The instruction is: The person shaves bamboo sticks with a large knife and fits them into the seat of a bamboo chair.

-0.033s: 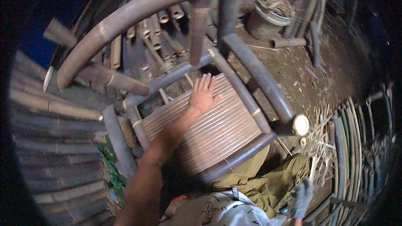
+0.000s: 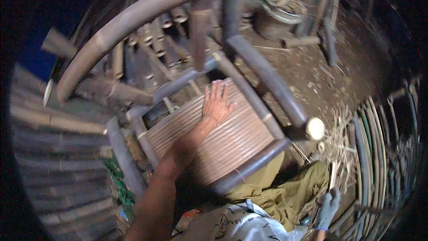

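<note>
I have the left hand (image 2: 217,108) flat, fingers spread, near the far edge of the slatted seat (image 2: 236,145), probably to steady its slats. The bamboo chair (image 2: 269,78) sits close before the trousered legs (image 2: 305,185), perhaps for easy reach. Beyond the seat's front right corner, my gloved right hand (image 2: 327,209) meets a pale strip (image 2: 333,175); I can't tell whether it's gripped.

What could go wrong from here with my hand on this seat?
Splinters might catch your bare left hand, spread on the slats. The slats stop short of the back rail, so your fingers could slip into the gap. Loose strips on the floor might trip you.
</note>
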Demonstrator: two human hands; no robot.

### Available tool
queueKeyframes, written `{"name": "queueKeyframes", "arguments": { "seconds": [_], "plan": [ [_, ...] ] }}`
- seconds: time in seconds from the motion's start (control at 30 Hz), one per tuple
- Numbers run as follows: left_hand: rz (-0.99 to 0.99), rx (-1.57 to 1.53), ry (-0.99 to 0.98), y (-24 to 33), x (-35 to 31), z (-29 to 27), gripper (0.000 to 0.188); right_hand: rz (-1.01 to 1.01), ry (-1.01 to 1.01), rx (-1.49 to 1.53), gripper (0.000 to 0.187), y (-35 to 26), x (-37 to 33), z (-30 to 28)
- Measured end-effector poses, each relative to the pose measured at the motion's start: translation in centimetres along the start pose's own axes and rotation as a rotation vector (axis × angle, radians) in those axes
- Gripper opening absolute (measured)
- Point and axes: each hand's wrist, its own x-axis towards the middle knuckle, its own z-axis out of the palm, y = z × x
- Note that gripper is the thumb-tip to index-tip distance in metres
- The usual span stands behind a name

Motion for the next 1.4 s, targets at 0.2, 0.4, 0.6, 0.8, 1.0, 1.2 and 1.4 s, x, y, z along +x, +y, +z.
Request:
{"name": "queueKeyframes", "arguments": {
  "seconds": [0.2,0.4,0.6,0.8,1.0,1.2,1.4],
  "plan": [
    [0.054,0.033,0.002,8.2,-4.6,4.6,0.087,0.026,0.292,-0.35,0.049,12.4,3.2,-6.2],
    [0.009,-0.055,-0.098,13.4,-9.6,3.3,0.077,0.036,0.149,-0.687,0.055,29.9,7.7,-6.1],
    [0.303,-0.568,-0.184,30.2,-15.3,-3.1,0.039,0.039,0.051,-0.754,0.035,35.4,14.9,-4.8],
    [0.129,-0.791,-0.678,45.0,-16.1,12.5,0.025,-0.004,0.05,-0.742,0.03,39.1,19.2,-5.4],
    [0.095,-0.774,-0.886,54.8,-18.6,22.7,0.028,-0.116,-0.117,-0.841,0.029,44.2,21.1,-8.3],
    [0.048,-1.044,-0.698,57.2,-18.8,22.7,0.034,0.005,-0.179,-0.118,0.053,40.8,22.1,-12.5],
    [-0.137,-1.55,-0.507,61.7,-14.0,14.5,0.053,-0.294,-0.293,0.121,0.05,30.0,21.1,-13.4]
  ]
}}
